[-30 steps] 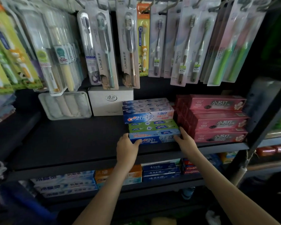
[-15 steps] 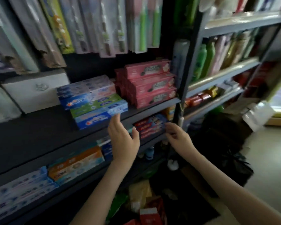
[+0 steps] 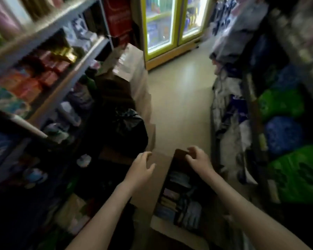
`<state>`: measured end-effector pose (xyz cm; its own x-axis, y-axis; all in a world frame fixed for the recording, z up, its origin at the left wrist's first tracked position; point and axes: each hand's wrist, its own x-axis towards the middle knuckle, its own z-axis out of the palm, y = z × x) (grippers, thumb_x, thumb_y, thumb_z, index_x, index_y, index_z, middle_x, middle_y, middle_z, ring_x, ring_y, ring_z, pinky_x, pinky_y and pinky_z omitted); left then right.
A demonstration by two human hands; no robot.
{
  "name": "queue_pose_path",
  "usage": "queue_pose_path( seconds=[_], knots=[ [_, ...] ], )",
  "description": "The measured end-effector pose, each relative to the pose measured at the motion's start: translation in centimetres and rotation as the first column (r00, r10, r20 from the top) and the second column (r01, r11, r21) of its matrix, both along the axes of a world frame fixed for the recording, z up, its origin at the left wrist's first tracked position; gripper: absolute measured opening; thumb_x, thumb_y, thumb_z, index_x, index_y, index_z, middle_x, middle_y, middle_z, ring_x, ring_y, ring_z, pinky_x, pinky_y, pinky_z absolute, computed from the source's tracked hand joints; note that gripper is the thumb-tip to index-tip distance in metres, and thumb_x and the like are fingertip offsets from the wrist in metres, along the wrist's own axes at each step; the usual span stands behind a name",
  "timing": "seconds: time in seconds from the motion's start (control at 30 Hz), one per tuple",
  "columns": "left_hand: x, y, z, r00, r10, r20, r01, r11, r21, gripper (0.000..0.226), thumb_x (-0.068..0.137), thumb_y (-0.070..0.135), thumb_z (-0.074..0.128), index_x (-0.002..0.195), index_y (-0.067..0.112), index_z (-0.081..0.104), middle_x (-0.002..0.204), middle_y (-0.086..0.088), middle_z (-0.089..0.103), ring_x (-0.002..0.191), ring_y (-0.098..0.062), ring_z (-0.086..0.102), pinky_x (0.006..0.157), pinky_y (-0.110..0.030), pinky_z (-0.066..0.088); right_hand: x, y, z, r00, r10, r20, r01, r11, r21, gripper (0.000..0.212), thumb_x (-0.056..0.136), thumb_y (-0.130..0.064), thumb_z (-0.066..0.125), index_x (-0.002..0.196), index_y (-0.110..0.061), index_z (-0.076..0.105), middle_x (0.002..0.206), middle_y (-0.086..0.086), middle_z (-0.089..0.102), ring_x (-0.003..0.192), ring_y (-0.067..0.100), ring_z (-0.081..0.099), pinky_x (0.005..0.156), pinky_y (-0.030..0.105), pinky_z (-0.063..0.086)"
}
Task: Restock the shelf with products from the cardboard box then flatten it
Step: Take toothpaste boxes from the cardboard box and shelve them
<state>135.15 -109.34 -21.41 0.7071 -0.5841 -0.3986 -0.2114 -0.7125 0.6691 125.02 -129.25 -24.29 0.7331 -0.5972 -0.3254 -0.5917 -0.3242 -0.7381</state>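
An open cardboard box (image 3: pixel 157 170) stands on the aisle floor below me, with several boxed products (image 3: pixel 179 201) packed inside. My left hand (image 3: pixel 140 167) hovers over the box's left flap, fingers loosely curled, holding nothing. Above the far end of the box, my right hand (image 3: pixel 199 159) also has loosely curled fingers and nothing in it. The metal shelf (image 3: pixel 43 33) with stocked goods runs along the left side. The view is blurred by motion.
A black bag (image 3: pixel 128 127) and stacked cartons (image 3: pixel 132 64) sit on the floor left of the aisle. Bright green and blue packs (image 3: pixel 282 123) line the right-hand shelving. A lit, yellow-framed cooler (image 3: pixel 170 24) stands at the aisle's end, pale floor (image 3: pixel 181 98) leading to it.
My view has swung from the toothpaste shelf right and down to the aisle floor. Both hands left the toothpaste boxes and now hang over the open cardboard box.
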Motion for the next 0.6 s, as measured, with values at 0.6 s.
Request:
queue_pose_path(
  seconds=[0.6],
  knots=[
    [-5.1,-17.8,-43.3,0.965,-0.013,-0.263,0.065,0.98,0.19,0.047,0.094,0.019,0.053,0.139,0.017,0.039,0.135,-0.004,0.044,0.113,-0.015,0.05,0.097,-0.034,0.046,-9.8,-6.1,-43.5,0.775,-0.431,-0.463,0.575,0.785,0.231,0.041,0.095,-0.016,0.052,0.135,-0.011,0.043,0.13,0.008,0.051,0.112,0.019,0.052,0.086,0.026,0.044]
  ],
)
